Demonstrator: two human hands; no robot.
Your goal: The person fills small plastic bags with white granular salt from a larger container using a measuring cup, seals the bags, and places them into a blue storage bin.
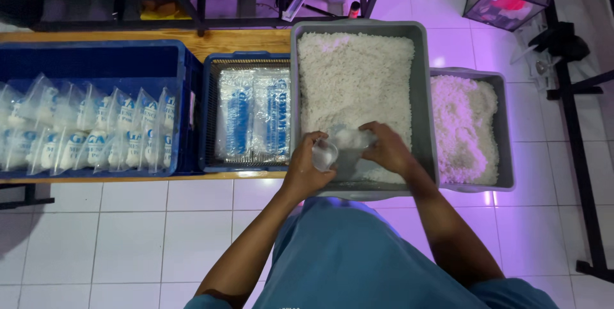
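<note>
Centrally, a small clear plastic cup (325, 154) is grasped in the curled fingers of the left hand (307, 167), just above the near edge of a large grey tub (422, 92) filled with white grains (355, 76). A small clear plastic bag (350, 138), partly filled with the same white grains, is pinched at its top by the fingers of the right hand (385, 149), and it is held just beside the cup, touching or nearly touching it; which cannot be told. Both hands are kept over the bare grey floor of the tub near its front rim. To the right, a second, smaller grey tub (505, 130) holding more white grains is seen, partly tucked beneath the first. To the left, a blue crate (210, 117) with flat, blue-printed packets (254, 114) lying in it is set on a wooden bench (243, 40), and further left a larger blue crate (96, 60) is packed with rows of filled, upright bags (89, 133). White floor tiles (128, 239) are visible below.
</note>
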